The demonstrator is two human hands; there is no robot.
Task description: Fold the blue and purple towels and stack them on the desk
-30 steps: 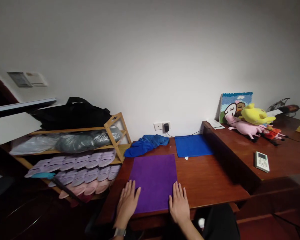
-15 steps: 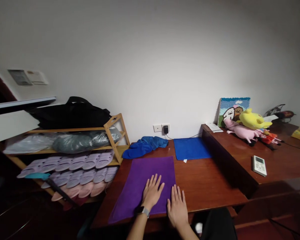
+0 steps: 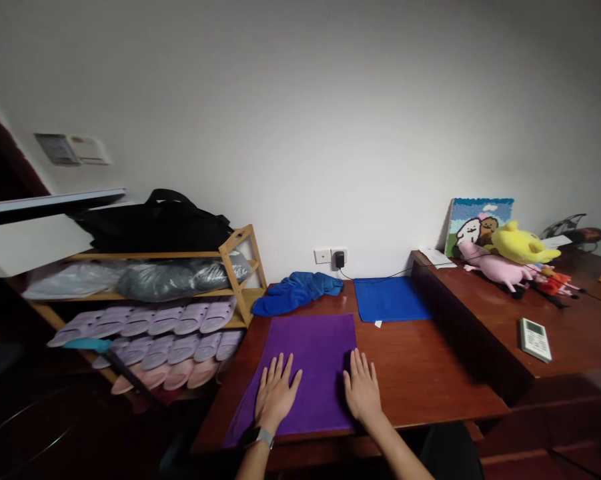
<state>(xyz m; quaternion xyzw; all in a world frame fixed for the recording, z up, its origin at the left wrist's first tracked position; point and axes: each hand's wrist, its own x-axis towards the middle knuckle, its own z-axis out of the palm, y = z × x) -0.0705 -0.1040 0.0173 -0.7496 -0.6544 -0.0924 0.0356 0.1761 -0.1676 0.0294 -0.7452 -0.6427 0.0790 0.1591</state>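
Observation:
A purple cloth [image 3: 315, 347] lies spread on the brown wooden table [image 3: 420, 373] in front of me. My left hand [image 3: 277, 392] rests palm down on the cloth's left part, fingers spread. Along the right edge of the cloth is my right hand [image 3: 363, 389], palm down with its fingers stretched out, partly over the edge. Neither hand grips anything. Behind the purple cloth sits a crumpled blue cloth [image 3: 297, 293]. A flat blue cloth [image 3: 393, 298] with a small white tag lies at the back right of the table.
On the left stands a wooden rack [image 3: 240, 267] with slippers [image 3: 180, 320], bagged items and a black bag [image 3: 155, 223]. To the right, a higher desk [image 3: 485, 313] holds plush toys [image 3: 523, 243] and a white remote [image 3: 535, 339]. A black plug [image 3: 339, 259] with a cord sits in the wall.
My left hand has slid left across the purple cloth. The right hand has moved slightly forward along the cloth's right edge. The view has shifted a little.

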